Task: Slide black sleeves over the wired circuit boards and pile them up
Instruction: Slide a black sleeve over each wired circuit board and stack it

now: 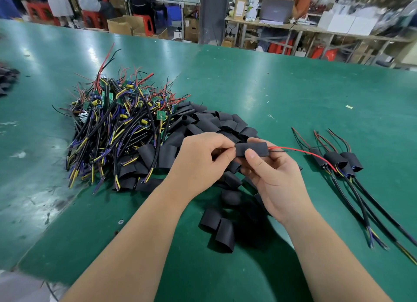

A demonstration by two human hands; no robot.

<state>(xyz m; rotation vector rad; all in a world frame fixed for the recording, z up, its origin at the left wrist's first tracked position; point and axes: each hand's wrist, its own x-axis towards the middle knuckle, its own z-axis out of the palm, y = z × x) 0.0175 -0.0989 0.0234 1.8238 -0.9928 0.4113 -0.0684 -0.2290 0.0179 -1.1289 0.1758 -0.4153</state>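
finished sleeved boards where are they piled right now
In the head view the finished sleeved boards lie on the green table at the right, just past the right hand, far from the unsleeved boards heap at left.

Head-worn view, angled down, close over table point(293, 94)

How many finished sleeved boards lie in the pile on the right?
3: left sleeved board, middle sleeved board, right sleeved board, overlapping one another; a fourth may be hidden beneath.
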